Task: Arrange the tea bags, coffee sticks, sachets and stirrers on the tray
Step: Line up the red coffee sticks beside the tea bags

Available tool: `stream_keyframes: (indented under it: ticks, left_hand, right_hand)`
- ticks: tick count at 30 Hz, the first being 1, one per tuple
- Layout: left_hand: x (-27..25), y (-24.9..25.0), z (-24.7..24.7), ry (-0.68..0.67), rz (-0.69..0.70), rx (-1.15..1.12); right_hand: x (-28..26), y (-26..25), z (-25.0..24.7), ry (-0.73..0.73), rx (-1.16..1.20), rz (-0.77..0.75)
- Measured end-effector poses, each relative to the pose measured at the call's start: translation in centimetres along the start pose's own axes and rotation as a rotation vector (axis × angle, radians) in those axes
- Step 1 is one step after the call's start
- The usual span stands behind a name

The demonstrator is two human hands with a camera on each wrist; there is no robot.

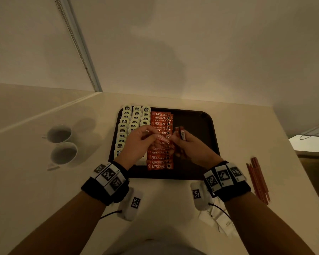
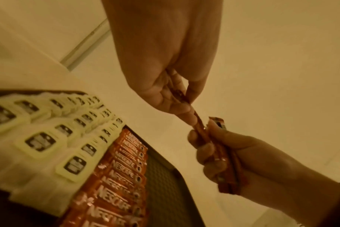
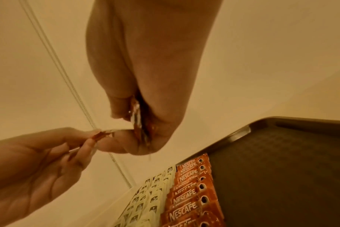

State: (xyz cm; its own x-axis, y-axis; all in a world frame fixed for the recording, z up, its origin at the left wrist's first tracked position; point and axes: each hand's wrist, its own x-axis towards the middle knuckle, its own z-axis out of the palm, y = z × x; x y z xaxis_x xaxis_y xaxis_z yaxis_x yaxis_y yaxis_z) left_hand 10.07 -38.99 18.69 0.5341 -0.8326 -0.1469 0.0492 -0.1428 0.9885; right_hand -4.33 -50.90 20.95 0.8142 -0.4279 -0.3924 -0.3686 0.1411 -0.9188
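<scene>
Right hand (image 1: 189, 144) grips a bundle of slim red sachets (image 2: 223, 161) above the dark rectangular plastic tray (image 1: 197, 124); left hand (image 1: 136, 142) pinches one sachet free. Draw it out lengthwise, then lay it beside the orange coffee sticks (image 1: 160, 159).

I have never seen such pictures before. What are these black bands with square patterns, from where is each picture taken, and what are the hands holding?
There is no machine, only a person. The bands carry small wrist cameras; a third camera sits on the head. The head view looks down on a dark rectangular tray holding rows of pale tea bags and a column of orange Nescafe coffee sticks. The right hand grips a small bundle of orange sticks. The left hand pinches one stick from that bundle. Two white cups and thin red stirrers lie on the pale counter.
</scene>
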Motion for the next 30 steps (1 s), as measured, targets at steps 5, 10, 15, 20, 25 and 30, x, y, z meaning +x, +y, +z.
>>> stream_keyframes:
  ticks: [5,10,15,20,25,30]
  left_hand:
    - [0.0,-0.1,-1.3,0.015,0.050,0.023]
    - [0.2,0.2,-0.8,0.076,-0.008,-0.103]
    - [0.4,1.0,-0.6,0.103,-0.065,-0.305]
    - [0.1,1.5,-0.9,-0.017,-0.026,-0.104]
    - [0.1,1.0,-0.3,0.045,-0.079,-0.250]
    - [-0.3,0.9,-0.5,0.039,-0.080,-0.336]
  right_hand:
    - [0.2,0.2,-0.9,0.069,-0.026,-0.011]
    - [0.1,-0.8,-0.3,0.095,-0.065,-0.096]
    - [0.3,-1.1,0.5,0.059,-0.209,-0.132]
    - [0.7,-1.5,0.6,0.114,-0.287,-0.224]
    - [0.9,-2.2,0.7,0.225,-0.396,-0.310]
    - [0.6,-2.9,0.2,0.202,-0.503,-0.317]
